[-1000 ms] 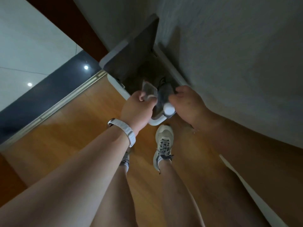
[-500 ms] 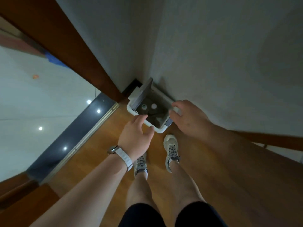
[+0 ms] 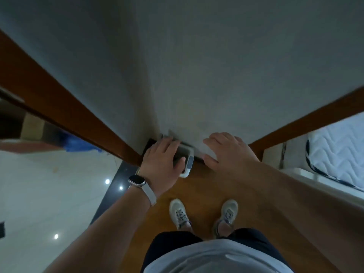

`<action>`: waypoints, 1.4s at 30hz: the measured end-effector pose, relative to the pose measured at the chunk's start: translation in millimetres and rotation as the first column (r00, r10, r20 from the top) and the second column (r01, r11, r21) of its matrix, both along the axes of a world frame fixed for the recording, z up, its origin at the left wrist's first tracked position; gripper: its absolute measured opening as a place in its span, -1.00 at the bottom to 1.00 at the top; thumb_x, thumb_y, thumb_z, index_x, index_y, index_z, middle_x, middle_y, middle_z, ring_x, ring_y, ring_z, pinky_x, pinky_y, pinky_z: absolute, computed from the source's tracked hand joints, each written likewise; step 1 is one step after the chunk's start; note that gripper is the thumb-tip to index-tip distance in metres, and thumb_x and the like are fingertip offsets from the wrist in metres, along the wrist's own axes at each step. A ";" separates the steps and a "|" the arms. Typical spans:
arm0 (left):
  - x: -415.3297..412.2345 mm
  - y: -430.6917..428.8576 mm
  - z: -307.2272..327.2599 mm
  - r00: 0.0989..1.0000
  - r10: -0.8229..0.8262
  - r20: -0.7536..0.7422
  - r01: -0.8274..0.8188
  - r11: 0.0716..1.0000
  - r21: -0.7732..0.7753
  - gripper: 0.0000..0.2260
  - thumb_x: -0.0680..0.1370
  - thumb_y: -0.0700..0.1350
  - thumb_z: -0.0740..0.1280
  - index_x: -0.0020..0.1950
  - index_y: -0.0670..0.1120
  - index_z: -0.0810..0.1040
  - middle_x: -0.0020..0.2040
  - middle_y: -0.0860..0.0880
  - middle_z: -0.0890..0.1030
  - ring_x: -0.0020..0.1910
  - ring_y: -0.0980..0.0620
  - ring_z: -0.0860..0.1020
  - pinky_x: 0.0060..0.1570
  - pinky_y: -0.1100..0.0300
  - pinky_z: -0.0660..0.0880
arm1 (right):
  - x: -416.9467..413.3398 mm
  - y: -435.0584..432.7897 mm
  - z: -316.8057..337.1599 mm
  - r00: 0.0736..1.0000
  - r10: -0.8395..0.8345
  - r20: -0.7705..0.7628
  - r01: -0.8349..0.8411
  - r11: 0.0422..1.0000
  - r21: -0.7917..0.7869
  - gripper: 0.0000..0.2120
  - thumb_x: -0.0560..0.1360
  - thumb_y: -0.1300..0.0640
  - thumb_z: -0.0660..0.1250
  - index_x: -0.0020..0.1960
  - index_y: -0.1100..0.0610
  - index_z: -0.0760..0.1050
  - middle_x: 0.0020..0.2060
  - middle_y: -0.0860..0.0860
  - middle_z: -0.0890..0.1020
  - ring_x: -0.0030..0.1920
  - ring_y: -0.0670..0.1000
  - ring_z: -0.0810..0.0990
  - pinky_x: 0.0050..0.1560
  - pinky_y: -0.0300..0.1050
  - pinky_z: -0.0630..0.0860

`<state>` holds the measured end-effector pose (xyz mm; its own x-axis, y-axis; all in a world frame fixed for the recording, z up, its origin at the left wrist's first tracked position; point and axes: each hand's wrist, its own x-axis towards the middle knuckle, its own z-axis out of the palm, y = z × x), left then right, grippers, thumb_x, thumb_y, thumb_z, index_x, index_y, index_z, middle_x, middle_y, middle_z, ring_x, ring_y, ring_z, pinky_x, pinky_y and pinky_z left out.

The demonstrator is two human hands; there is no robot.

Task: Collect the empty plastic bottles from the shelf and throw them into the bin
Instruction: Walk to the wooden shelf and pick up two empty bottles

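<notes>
A small white bin (image 3: 188, 168) with a dark inside stands on the wooden floor against the wall corner, far below me. My left hand (image 3: 163, 164), with a watch on its wrist, hovers over the bin's left part, fingers spread and holding nothing. My right hand (image 3: 229, 152) is spread to the right of the bin, also with nothing in it. Most of the bin's opening is hidden behind my left hand, and no bottle shows in this view.
A grey wall (image 3: 197, 75) rises ahead. A brown door frame (image 3: 59, 107) runs along the left, with a pale tiled floor (image 3: 49, 194) beyond it. A white quilted mattress (image 3: 334, 150) lies at the right. My shoes (image 3: 179, 213) stand on the wooden floor.
One second ago both hands held bottles low over the open bin; the bottles then lay inside it. Since then my view has risen far above the bin and both hands are spread, holding nothing.
</notes>
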<state>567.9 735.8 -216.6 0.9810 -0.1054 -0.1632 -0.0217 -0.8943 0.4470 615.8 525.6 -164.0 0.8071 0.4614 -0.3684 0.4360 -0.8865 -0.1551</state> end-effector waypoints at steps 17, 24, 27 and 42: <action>0.4 -248.6 121.6 0.764 -0.607 0.219 0.567 0.793 0.223 -0.47 0.61 0.19 0.09 0.52 -0.02 0.36 0.49 -0.08 0.40 0.48 -0.09 0.33 0.42 -0.05 0.28 | -125.5 -227.8 94.9 0.864 -0.431 0.259 0.405 0.902 0.150 -0.50 0.55 -0.25 0.04 0.30 0.01 0.45 0.21 -0.05 0.52 0.29 0.03 0.43 0.25 0.02 0.40; -53.5 -398.9 142.7 0.567 -0.770 0.292 0.716 0.636 0.287 -0.51 0.57 0.16 0.17 0.41 -0.05 0.50 0.38 -0.14 0.52 0.37 -0.16 0.46 0.32 -0.15 0.43 | -213.8 -366.5 109.6 0.757 -0.569 0.321 0.548 0.821 0.164 -0.44 0.55 -0.28 -0.01 0.36 0.01 0.42 0.27 -0.02 0.50 0.33 0.06 0.40 0.30 0.03 0.36; -80.7 -460.7 148.3 0.509 -0.796 0.327 0.749 0.597 0.288 -0.52 0.55 0.16 0.19 0.39 -0.05 0.51 0.36 -0.13 0.54 0.36 -0.17 0.48 0.29 -0.18 0.44 | -251.2 -421.9 110.8 0.718 -0.608 0.340 0.586 0.791 0.177 -0.42 0.54 -0.28 -0.03 0.35 0.04 0.43 0.26 0.01 0.51 0.31 0.08 0.42 0.27 0.05 0.38; -155.8 -698.9 160.7 0.070 -0.899 0.433 0.906 0.239 0.350 -0.53 0.51 0.14 0.22 0.33 -0.04 0.55 0.31 -0.10 0.57 0.30 -0.13 0.52 0.25 -0.13 0.45 | -384.0 -598.8 114.0 0.374 -0.820 0.432 0.828 0.506 0.242 -0.45 0.56 -0.25 0.11 0.37 0.09 0.43 0.26 0.04 0.54 0.31 0.10 0.46 0.27 0.05 0.41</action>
<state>412.1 37.0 -55.9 0.0411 -0.9668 0.2522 -0.9984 -0.0297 0.0491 231.9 -73.2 -50.0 0.8379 -0.5274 0.1405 -0.5063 -0.8473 -0.1608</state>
